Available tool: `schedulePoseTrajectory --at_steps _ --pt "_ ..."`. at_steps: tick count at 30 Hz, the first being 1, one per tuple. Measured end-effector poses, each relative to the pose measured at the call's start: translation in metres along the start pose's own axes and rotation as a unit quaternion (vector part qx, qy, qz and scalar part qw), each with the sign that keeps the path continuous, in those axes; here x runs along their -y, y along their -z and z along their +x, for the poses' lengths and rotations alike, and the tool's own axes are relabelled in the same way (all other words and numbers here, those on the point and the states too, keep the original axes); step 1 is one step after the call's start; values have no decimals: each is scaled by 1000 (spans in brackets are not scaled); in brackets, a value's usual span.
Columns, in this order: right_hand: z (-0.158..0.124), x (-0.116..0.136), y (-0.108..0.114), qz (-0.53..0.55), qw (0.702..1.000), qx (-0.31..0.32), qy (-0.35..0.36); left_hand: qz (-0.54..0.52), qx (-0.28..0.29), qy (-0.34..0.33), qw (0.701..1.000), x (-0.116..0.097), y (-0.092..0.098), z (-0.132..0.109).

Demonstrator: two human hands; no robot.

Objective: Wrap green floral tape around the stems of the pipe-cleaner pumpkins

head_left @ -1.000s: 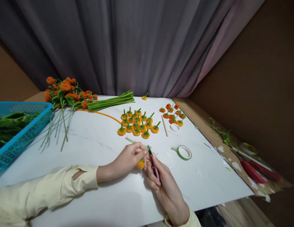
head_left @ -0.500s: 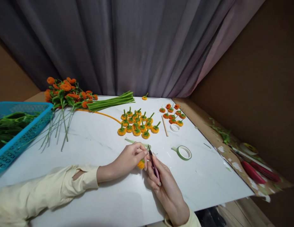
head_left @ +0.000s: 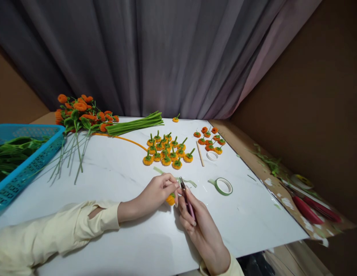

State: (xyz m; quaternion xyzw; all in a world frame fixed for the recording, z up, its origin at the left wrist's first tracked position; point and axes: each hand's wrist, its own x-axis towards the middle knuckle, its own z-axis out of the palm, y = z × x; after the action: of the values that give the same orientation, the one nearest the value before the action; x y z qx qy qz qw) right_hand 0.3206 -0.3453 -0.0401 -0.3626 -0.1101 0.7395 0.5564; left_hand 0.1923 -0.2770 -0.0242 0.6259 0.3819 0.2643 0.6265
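My left hand (head_left: 158, 193) is closed, with a fuzzy yellow-orange flower head (head_left: 170, 199) pinched under its fingers. Most of that flower is covered by my fingers. In my right hand (head_left: 199, 218) is a pair of small snips (head_left: 187, 199) with dark blades and pinkish handles. Their tips point away from me and stand slightly apart, close to my left fingertips. Just beyond the hands, thin strips of green tape (head_left: 192, 183) lie on the white table (head_left: 109, 230).
Several yellow flower heads with green stubs (head_left: 166, 160) stand behind the hands. Orange flower heads (head_left: 209, 147), a wooden stick (head_left: 200, 154) and a green tape roll (head_left: 223, 186) lie right. Green stems (head_left: 135, 123), orange flowers (head_left: 80, 106) and a blue basket (head_left: 28, 165) are left.
A curled piece of green tape now shows to the right of the blades, and the strip behind my left hand has shifted slightly. The snips' tips have parted a little. Both hands stay almost in place.
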Motion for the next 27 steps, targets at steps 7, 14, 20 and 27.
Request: schedulePoseTrajectory --at_steps 7,14,20,27 --pt "-2 -2 2 -49 998 1 32 -9 -2 -11 1000 -5 4 3" --pt "-13 52 39 -586 762 -122 246 37 14 -30 999 -14 16 6" --pt "-2 130 104 -813 414 -283 297 78 33 -3 996 -23 21 6" --pt "9 209 149 -880 251 -363 177 110 76 36 990 -26 24 7"
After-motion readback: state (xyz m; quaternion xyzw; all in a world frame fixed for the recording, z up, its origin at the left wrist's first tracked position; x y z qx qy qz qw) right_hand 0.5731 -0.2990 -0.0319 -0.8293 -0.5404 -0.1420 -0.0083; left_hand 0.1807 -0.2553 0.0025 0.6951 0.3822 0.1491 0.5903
